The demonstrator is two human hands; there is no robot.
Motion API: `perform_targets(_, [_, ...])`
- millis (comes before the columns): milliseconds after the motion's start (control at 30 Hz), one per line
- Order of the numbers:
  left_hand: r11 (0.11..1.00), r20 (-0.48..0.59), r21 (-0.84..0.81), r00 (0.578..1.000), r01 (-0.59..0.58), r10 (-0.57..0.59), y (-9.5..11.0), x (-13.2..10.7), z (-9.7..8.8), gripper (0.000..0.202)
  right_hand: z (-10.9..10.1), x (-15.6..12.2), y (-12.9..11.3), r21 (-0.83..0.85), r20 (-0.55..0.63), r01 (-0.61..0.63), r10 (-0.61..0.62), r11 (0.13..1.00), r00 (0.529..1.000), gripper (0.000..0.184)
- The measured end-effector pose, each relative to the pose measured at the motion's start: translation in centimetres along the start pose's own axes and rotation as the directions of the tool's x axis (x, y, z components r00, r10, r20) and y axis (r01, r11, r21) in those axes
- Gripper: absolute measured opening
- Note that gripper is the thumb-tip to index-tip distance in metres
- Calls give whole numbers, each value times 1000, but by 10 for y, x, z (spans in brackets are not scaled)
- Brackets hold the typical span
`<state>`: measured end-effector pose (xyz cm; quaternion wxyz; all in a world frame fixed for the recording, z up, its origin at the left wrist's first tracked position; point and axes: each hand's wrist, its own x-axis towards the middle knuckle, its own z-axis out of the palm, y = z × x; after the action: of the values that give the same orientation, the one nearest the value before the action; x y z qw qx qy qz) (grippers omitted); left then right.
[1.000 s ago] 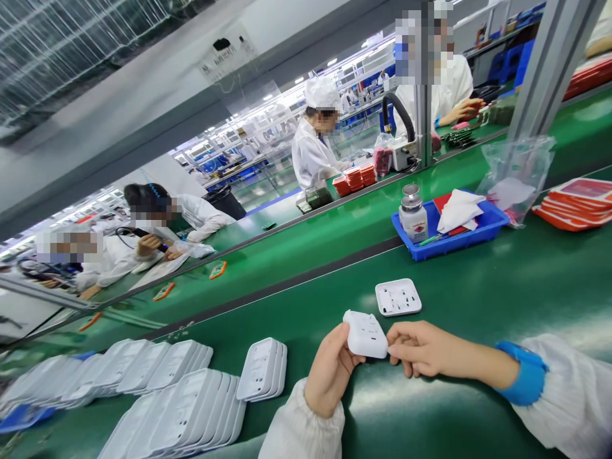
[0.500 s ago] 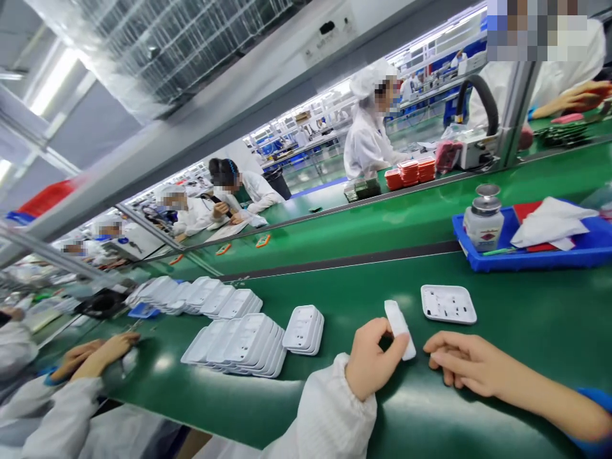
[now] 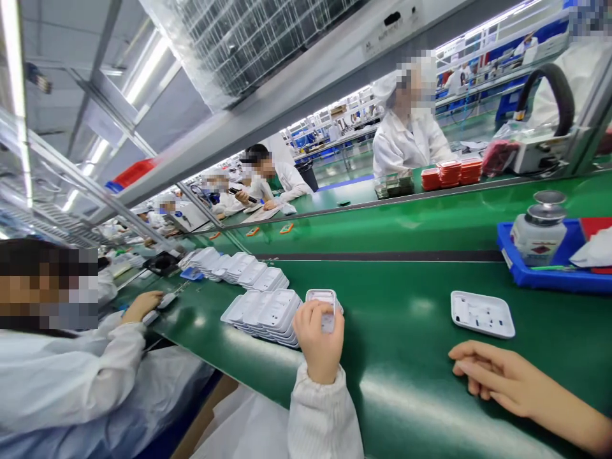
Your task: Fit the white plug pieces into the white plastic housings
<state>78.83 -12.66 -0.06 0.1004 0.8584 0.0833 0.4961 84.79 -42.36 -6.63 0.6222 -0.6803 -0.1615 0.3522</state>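
Note:
My left hand [image 3: 318,338] is closed around a white plastic shell [image 3: 323,299], holding it just right of a row of stacked white shells [image 3: 261,312] on the green conveyor belt [image 3: 406,357]. My right hand [image 3: 492,373] rests on the belt at the lower right, fingers loosely curled, with nothing in it. One white shell [image 3: 482,313] lies alone on the belt just beyond my right hand.
A blue tray [image 3: 540,277] with a dispenser bottle [image 3: 538,229] and white cloths stands at the right. A second row of white shells [image 3: 224,264] lies farther left. A co-worker in white [image 3: 71,376] sits close on my left; others work across the line beside orange trays [image 3: 452,172].
My left hand carried the white shell leftward to the stacked row. My right hand let go of it and now rests on the belt. The view swung left.

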Motion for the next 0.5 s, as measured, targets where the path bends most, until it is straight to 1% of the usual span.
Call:
perform_targets(167, [997,-30,76,999,29,-27,-10,-6,-1,3,-3,0,2,-50,10,30,-29,998,1000,59])
perform_targets(233, [994,-18,97,999,41,-40,-12,-7,0,1,-3,-1,2,-63,11,32,-32,998,999,58])
perform_targets(400, [991,102,122,993,55,-67,-18,-10,3,9,-4,-2,3,-71,20,33,-32,997,999,57])
perform_targets(500, [991,154,119,985,60,-78,-22,-12,5,8,-4,-3,2,-84,26,33,-31,996,999,57])
